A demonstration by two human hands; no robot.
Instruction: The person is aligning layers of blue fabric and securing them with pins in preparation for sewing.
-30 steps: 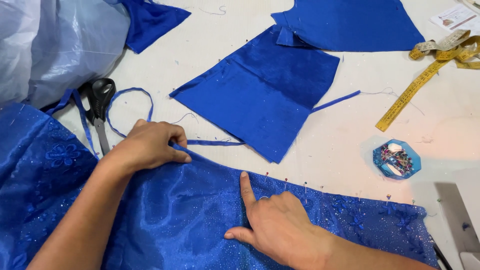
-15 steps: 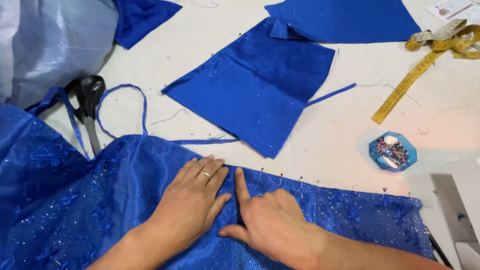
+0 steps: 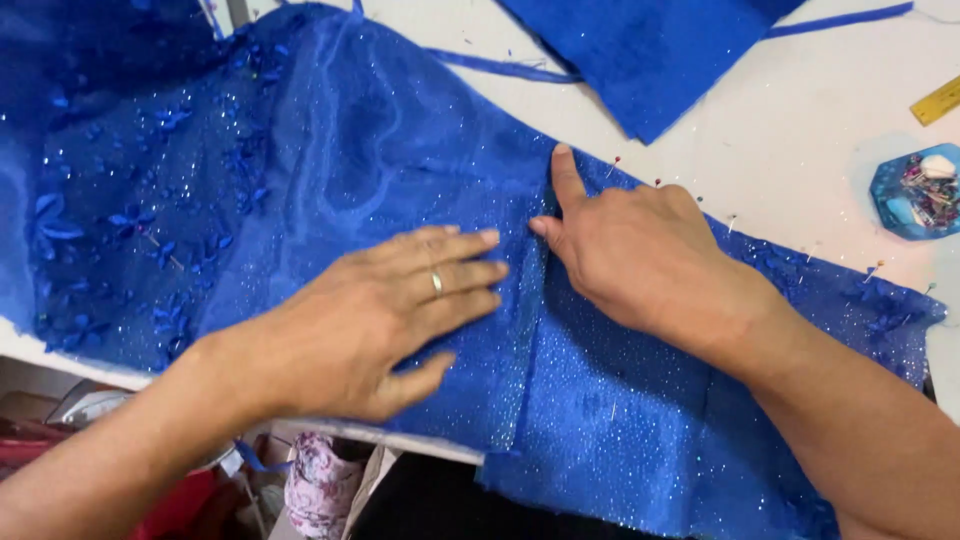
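A large piece of glittery royal-blue fabric with small stitched flowers lies across the white table. My left hand, a ring on one finger, presses flat on the fabric just left of a lengthwise fold or seam. My right hand rests on the fabric to the right of that line, index finger pointing up toward the pinned upper edge. Pins stick out along that edge. Neither hand holds anything.
A plain blue fabric piece lies at the top, with a thin blue strip beside it. A blue dish of pins sits at the right, a yellow measuring tape end above it. Below the table edge are a floral item and clutter.
The view has dropped and closed in on the fabric. My left hand moved from the fabric's upper edge to lie flat beside my right hand, then slid down-left; the right hand stays put.
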